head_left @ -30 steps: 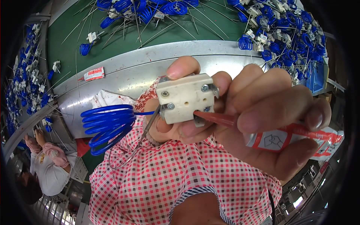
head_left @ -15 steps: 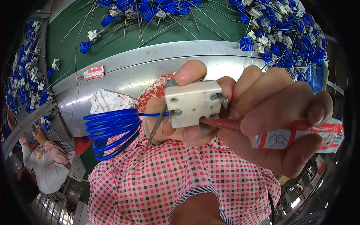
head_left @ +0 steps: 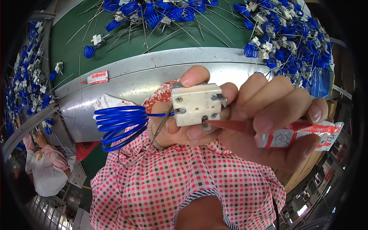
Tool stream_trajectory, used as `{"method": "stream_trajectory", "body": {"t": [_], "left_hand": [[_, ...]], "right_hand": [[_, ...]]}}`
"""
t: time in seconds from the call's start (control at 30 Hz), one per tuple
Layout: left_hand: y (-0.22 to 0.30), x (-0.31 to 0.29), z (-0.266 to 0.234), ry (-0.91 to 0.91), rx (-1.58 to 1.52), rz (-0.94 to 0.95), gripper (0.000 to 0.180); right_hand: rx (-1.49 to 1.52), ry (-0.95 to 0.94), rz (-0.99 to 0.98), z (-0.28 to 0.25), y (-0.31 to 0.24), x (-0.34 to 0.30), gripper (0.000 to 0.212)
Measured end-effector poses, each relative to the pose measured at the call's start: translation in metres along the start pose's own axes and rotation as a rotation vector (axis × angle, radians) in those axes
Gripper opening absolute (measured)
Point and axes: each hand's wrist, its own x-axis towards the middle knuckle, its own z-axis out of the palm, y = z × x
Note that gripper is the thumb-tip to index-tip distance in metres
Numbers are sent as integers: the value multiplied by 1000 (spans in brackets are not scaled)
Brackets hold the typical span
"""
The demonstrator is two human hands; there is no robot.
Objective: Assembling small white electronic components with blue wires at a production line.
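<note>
My left hand (head_left: 165, 134) grips a white thermostat block (head_left: 196, 105), fingers above and below it, its face with small screws and metal terminals turned up. From the block's left side a blue tube runs into a loose coil (head_left: 120, 124), and a thin grey metal rod (head_left: 164, 122) passes beside it. My right hand (head_left: 281, 103) is closed around a red-and-white squeeze tube (head_left: 283, 138). Its pointed red nozzle (head_left: 232, 125) reaches the metal terminal at the block's lower edge; whether the tip touches cannot be told.
Another red-and-white tube (head_left: 97, 77) lies on the metal table edge (head_left: 134, 71), near a white cloth (head_left: 109, 101). Piles of blue-coiled thermostats (head_left: 283, 46) cover the far green surface (head_left: 126, 48) and both sides. A co-worker (head_left: 48, 165) sits at the left.
The block and both hands have shifted slightly, and the blue coil has moved a little right. The nozzle tip has gone from the dark hole to the terminal at the block's lower edge.
</note>
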Motion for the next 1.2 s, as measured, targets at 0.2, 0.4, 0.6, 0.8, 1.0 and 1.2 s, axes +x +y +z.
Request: {"method": "stream_trajectory", "body": {"t": [0.2, 0.4, 0.6, 0.8, 1.0, 1.2], "left_hand": [[1, -4, 17, 224, -104, 8, 52], [6, -4, 24, 267, -31, -31, 52], [6, 3, 28, 369, -85, -49, 50], [20, 12, 32, 638, 353, 22, 44], [75, 84, 12, 591, 1154, 98, 47], [73, 268, -101, 225, 2127, -51, 21]], "right_hand": [[83, -98, -137, -9, 11, 2, 43], [68, -69, -121, -11, 12, -3, 43], [111, 57, -163, -3, 11, 7, 38], [-82, 449, -294, -29, 10, 13, 25], [-105, 911, -357, -88, -21, 25, 19], [-132, 1069, -369, -123, -39, 18, 18]]}}
